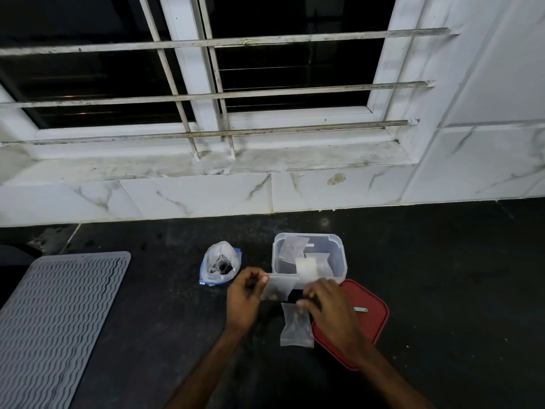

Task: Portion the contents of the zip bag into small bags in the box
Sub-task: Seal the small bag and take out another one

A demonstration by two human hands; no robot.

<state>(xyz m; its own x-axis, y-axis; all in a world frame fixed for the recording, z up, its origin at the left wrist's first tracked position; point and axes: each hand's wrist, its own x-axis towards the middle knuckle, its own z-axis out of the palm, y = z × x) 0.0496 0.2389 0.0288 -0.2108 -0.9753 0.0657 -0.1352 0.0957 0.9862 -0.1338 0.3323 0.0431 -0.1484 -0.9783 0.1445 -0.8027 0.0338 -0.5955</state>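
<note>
Far left, a grey ribbed silicone mat [59,320] lies flat on the black stone counter [162,335], well apart from everything else. Moving right, the clear zip bag with a blue seal strip [219,264] sits slumped on the counter with some dark stuff in the bottom, just left of the box and beside the left hand.

The left hand [244,293] pinches the left top corner of a small clear plastic bag [278,287], thumb and fingers curled onto it. The bag is held up just in front of the near wall of the clear plastic box [342,255], so it hides part of that wall. Inside the box are a few more little clear bags [292,246], leaning loosely.

The right hand [327,305] has its fingers curled on the right end of the same bag, though it's a bit blurry there. Below the hands, a second small filled bag [296,324] lies flat on the counter, its top edge tucked under the right hand's fingers. That hand and forearm also cover a good chunk of the red plastic lid [371,320] lying right of the box, with a small teal piece [361,309] on it.
</note>
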